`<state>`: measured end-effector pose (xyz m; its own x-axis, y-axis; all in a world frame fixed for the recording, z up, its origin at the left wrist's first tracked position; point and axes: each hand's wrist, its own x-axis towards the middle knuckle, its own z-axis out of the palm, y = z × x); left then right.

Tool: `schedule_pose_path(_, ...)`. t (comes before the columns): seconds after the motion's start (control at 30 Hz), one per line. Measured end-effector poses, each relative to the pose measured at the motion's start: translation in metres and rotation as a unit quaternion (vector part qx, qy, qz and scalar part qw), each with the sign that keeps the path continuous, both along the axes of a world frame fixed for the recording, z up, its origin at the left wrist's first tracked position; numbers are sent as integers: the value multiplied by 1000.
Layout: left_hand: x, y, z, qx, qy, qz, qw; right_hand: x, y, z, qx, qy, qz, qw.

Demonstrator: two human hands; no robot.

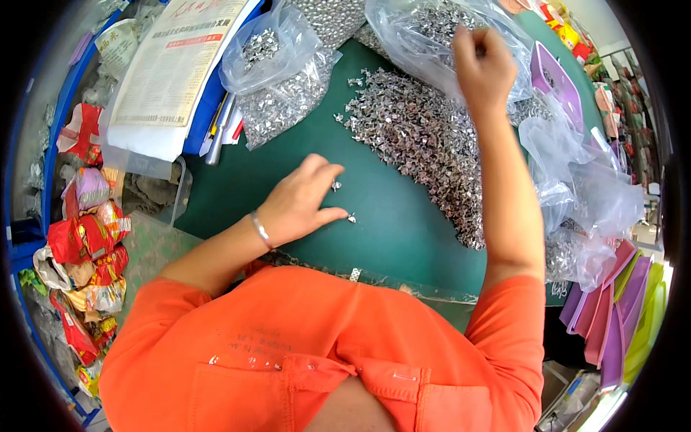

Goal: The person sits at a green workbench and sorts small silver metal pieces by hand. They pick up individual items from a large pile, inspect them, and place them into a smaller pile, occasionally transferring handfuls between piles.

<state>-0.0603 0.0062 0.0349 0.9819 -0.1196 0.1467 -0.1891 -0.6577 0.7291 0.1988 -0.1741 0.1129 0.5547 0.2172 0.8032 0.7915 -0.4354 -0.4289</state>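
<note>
My left hand [299, 205] rests on the green table [389, 230], fingers apart, touching two small silver metal pieces [344, 201] with its fingertips. My right hand [482, 68] reaches far forward, fingers closed on the edge of a clear plastic bag [425, 36] that holds more metal pieces. A big loose heap of small silver metal pieces [425, 144] lies on the table between both hands. A thin bracelet [260, 230] circles my left wrist.
A second clear bag of metal pieces [277, 79] lies at the back left beside a newspaper [169, 65]. Crumpled empty clear bags [583, 194] and purple plastic trays [612, 302] sit right. Red snack wrappers [90, 245] pile up at far left.
</note>
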Motion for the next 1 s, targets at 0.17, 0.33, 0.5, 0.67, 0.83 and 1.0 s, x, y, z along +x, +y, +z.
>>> schedule_pose_path(0.17, 1, -8, -15, 19, -28, -75, 997, 30, -8, 12, -102, -168, -29, 980)
schedule_pose_path(0.33, 12, -6, 2, -150, 166, -166, 960, -110, 16, -57, -250, 6, 229, 941)
schedule_pose_path(0.5, 38, 10, 1, -150, 51, 26, 987, -153, 0, -88, -346, 41, 167, 922)
schedule_pose_path(0.67, 51, 9, -17, 55, -139, -4, 989, -180, -37, -86, -304, 106, 170, 931)
schedule_pose_path(0.83, 42, -11, -13, 3, -73, -100, 992, -202, -73, -90, -213, 136, 88, 963)
schedule_pose_path(1.0, 23, -19, -16, 0, -33, -184, 982, -230, -95, -97, -151, 170, 8, 974)
